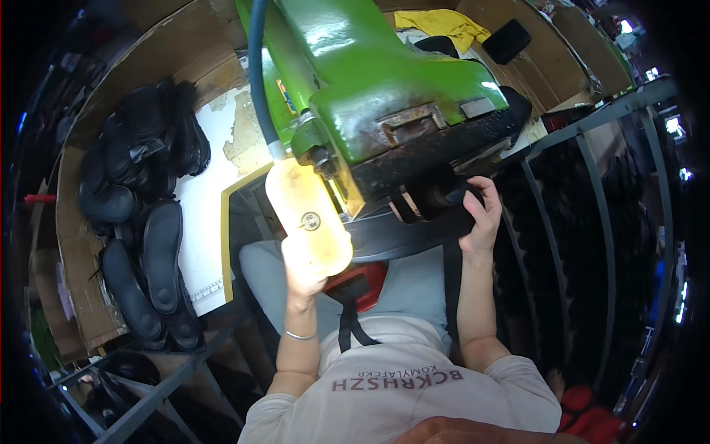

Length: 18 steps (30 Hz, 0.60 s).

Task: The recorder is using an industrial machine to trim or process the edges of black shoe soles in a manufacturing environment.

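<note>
In front of me is a green machine point(355, 66) with a worn, dark lower head. Below that head lies a black shoe piece point(392, 235), partly hidden by the machine. My right hand point(483, 216) grips the right end of this piece, its thumb and fingers bent around the edge. A brightly lit yellow cover point(307, 218) hangs at the machine's left side. Behind its lower end is my left hand point(302, 280), washed out by the glare. Its fingers are hidden, so its hold on the shoe piece does not show.
At left, a cardboard-walled white work surface point(203, 244) carries several black footbeds point(160, 255) and a heap of black shoe parts point(137, 140). A yellow cloth point(444, 28) lies behind the machine. A metal rack point(599, 207) with dark items stands at right. A grey hose point(257, 74) runs beside the machine.
</note>
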Motion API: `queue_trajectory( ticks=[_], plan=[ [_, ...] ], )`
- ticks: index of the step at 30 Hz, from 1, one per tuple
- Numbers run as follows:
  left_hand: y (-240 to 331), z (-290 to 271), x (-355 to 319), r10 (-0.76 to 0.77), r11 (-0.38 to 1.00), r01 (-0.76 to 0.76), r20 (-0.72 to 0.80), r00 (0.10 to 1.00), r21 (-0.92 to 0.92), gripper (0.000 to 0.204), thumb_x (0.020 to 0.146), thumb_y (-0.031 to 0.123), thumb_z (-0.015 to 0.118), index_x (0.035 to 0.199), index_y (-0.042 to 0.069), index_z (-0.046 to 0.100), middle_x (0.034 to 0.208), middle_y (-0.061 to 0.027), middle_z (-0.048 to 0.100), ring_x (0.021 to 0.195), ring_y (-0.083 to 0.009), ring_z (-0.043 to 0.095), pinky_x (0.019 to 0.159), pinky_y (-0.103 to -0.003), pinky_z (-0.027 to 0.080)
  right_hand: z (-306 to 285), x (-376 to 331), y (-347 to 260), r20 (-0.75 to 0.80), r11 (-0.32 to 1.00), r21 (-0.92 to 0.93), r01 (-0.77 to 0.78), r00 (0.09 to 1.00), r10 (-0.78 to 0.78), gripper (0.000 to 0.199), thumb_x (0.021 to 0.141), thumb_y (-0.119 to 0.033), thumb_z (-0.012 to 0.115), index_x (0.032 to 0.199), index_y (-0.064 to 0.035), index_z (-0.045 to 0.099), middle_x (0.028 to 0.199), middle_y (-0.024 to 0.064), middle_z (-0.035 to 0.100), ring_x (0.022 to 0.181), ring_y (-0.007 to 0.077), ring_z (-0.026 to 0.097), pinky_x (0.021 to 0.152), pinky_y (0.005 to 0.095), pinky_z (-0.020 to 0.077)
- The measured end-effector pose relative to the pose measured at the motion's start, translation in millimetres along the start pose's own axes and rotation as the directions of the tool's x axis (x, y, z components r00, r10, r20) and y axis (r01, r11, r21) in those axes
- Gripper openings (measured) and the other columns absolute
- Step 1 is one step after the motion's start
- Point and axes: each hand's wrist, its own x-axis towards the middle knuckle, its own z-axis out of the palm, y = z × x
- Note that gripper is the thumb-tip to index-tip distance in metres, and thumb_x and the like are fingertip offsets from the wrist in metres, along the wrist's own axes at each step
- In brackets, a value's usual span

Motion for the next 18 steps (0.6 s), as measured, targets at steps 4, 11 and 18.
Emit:
queue_trajectory(
  ticks=[4, 11, 18],
  plan=[
    [14.5, -29.2, -18.2, -0.022, 0.984, 0.008, -0.075, 0.997, -0.179, 0.033, 0.076, -0.003, 0.066, 0.107, -0.006, 0.054, 0.098, -0.0102, 0.062, 0.090, -0.0138, 0.059, 0.080, -0.026, 0.046, 41.9, -6.7, 9.8, 0.055, 0.999, -0.002, -0.049, 0.997, 0.049, 0.028, 0.073, 0.002, 0.065, 0.098, -0.0012, 0.052, 0.083, 0.0073, 0.061, 0.073, 0.0113, 0.059, 0.069, 0.0230, 0.0489],
    [-8.1, -80.9, -73.2, -0.119, 0.992, 0.122, -0.132, 0.984, 0.015, 0.024, 0.077, -0.001, 0.071, 0.087, 0.002, 0.049, 0.086, -0.0054, 0.057, 0.074, -0.0074, 0.052, 0.068, -0.020, 0.043, 68.4, -23.3, 47.4, 0.250, 0.991, -0.079, -0.110, 0.960, 0.127, 0.045, 0.066, 0.005, 0.068, 0.107, -0.0008, 0.050, 0.096, 0.0072, 0.060, 0.088, 0.0133, 0.058, 0.079, 0.0249, 0.0475],
    [-41.1, -94.3, -110.0, -0.182, 0.978, 0.199, -0.218, 0.959, 0.058, 0.024, 0.075, -0.009, 0.069, 0.089, 0.000, 0.052, 0.088, -0.0073, 0.060, 0.079, -0.0086, 0.056, 0.073, -0.023, 0.047, 104.6, -47.6, 72.2, 0.228, 0.999, -0.009, -0.045, 0.973, 0.046, 0.051, 0.066, 0.007, 0.074, 0.112, 0.0010, 0.052, 0.102, 0.0055, 0.059, 0.089, 0.0125, 0.059, 0.079, 0.0244, 0.0483]
  ],
)
